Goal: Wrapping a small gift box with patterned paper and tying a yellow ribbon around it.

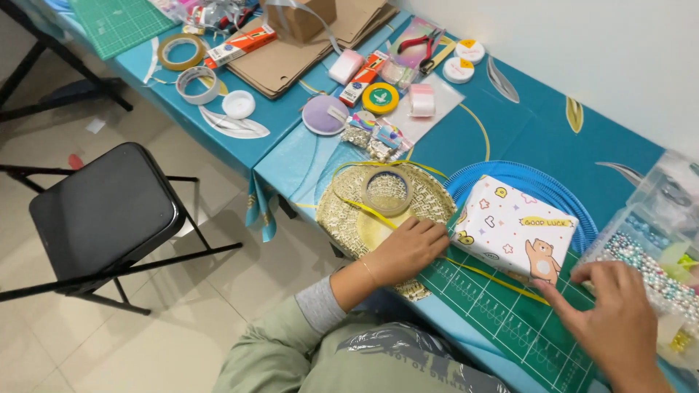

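Surface: two tables (502,124) set end to end, covered in a teal cloth with leaf shapes.
Centre: green cutting mat (502,320) at the near edge, at 5 o'clock.
On the cloth: gold woven placemat (429,200) at 6 o'clock of the centre; blue paper plate (510,175) just beside it at 3 o'clock.
12 o'clock: brown cardboard sheets (291,58), red-handled pliers (419,44), round purple pad (324,115).
10 o'clock: two tape rolls (191,69), white disc (238,104), second green cutting mat (116,22).
4 o'clock: clear box of beads (655,262).
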